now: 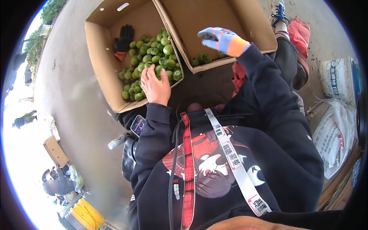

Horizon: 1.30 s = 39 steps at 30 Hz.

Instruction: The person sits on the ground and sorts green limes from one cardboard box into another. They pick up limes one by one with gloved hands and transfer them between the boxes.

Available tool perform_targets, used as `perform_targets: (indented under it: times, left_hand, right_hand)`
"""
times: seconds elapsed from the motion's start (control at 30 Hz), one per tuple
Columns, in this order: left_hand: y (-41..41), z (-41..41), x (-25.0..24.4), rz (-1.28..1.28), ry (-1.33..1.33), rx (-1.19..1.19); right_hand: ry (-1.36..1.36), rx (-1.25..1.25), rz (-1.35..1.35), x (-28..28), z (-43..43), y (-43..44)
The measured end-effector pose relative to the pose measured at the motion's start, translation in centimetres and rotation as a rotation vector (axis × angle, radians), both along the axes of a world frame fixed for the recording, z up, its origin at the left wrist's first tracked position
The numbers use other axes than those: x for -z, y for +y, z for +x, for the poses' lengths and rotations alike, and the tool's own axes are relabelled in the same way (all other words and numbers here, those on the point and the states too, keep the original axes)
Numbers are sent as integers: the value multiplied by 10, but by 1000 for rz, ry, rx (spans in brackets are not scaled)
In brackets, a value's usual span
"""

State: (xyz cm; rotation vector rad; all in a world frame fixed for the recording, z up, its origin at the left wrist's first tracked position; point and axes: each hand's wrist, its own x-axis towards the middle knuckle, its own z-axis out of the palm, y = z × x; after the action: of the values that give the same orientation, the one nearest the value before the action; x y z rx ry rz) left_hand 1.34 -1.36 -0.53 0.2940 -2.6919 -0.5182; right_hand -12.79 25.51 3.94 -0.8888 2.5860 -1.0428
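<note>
Two open cardboard boxes stand side by side before me. The left box [97, 60] holds a heap of green tomatoes [146, 59] and a black glove with an orange cuff [125, 40]. My bare left hand [155, 84] rests at the near edge of the heap, fingertips on a tomato; whether it grips one is hidden. Over the near part of the right box [211, 66] hangs my right hand [224, 40] in a blue and orange work glove, fingers curved and apart, with nothing seen in them. Several green tomatoes [204, 58] lie in that box's near corner, partly hidden by its wall.
To the right stand a white bucket [335, 80] and a white plastic sack [332, 138]. A phone [138, 125] and a white bottle [116, 142] are near my left elbow. Another person [61, 181] is at the far left beside a cardboard box [56, 151].
</note>
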Motion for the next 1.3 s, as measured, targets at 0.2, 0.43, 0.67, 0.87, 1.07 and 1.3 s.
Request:
perform_targets:
  times: [0.2,0.43,0.67,0.87,1.07,1.3]
  left_hand:
    - [6,2,-12,-16,-70,-56]
    - [13,-10,-16,22,-47,27]
    - [6,-1,-13,20,-76,-33]
    - [8,-1,-16,18,-153,-84]
    - [25,5,-26,261,287,282]
    - [61,11,-72,1406,-180,94]
  right_hand:
    - [-160,-377,964,65,-47,-63]
    - [-72,-663,1191,232,-90,-78]
    - [-258,-68,768,62,-69,-70]
    - [-396,-26,-331,-28,0,-16]
    - [-141,-123,-426,-29,69,-28]
    - [-72,-247,-375,-33,76,-37]
